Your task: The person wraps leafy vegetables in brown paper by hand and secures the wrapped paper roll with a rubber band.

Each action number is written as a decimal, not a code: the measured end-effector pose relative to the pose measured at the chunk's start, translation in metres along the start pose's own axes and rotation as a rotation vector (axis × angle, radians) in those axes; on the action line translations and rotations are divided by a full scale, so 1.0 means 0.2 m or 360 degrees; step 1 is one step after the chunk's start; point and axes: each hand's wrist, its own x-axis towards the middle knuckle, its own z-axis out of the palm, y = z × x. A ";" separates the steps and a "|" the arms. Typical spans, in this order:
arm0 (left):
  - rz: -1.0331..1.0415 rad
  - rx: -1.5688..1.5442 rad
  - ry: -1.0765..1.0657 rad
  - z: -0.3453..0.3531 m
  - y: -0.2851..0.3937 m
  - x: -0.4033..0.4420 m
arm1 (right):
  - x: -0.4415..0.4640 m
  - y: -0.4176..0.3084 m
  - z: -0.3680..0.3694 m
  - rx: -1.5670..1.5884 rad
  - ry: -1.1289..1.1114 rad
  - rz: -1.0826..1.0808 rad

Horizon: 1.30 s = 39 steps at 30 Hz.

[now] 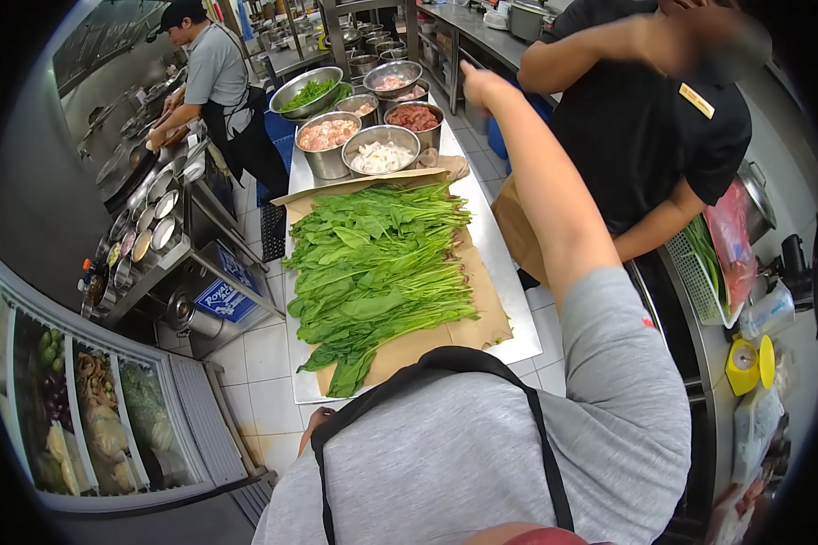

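Observation:
My right hand (483, 86) is stretched far forward over the right side of the table, one finger extended and nothing visible in it. It is nearest the far bowls but apart from them. My left hand (316, 421) hangs low by the table's near left corner, mostly hidden by my body, so its fingers cannot be made out. Long-stemmed leafy greens (377, 263) lie spread in a thick layer on brown paper (486, 304). This rests on the metal table (523, 336) in front of me.
Beyond the greens stand metal bowls of white pieces (382, 157), pale meat (327, 133), red meat (413, 118) and cut greens (307, 94). A person in black (650, 136) stands close on the right, an arm raised. Another person (218, 82) works at the left counter. A glass-topped cooler (100, 400) is near left.

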 end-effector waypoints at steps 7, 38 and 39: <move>-0.0060 -0.0085 0.0033 0.05 -0.12 -0.07 | 0.10 -0.12 -0.03 0.0111 -0.0036 0.0102; 0.1535 0.0513 -0.0018 0.01 1.69 -0.65 | -1.17 0.61 1.24 0.0531 0.0386 -0.0197; 0.1626 0.0677 0.0025 0.04 1.67 -0.63 | -1.16 0.61 1.24 0.0527 0.0399 -0.0214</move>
